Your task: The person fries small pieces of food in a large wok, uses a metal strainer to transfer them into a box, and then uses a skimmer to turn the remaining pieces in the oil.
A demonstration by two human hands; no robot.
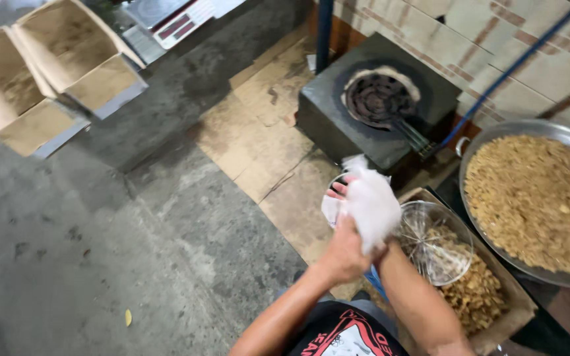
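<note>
The person's left hand [346, 254] and right hand [338, 191] meet in front of the body around a white cloth [371, 206]. The left grip is closed on the cloth's lower part; the right hand lies mostly behind the cloth with only fingertips showing, so whether it is closed cannot be told.

The cloth sits bunched between the hands, above the near edge of a wooden tray [506, 300]. Handling it well seems to call for keeping the loose folds gathered up (they hang close to the food below).

Just to the right a wire skimmer [433, 247] rests on brown fried snacks [476, 293] in the tray. Beyond it a wide metal pan [489, 135] holds more of the same. A dark stove [338, 115] with a round burner stands ahead, a blue hose [509, 69] running to it. Open cardboard boxes [47, 72] and a scale [173, 20] sit well apart at the left on the concrete floor [100, 250].
</note>
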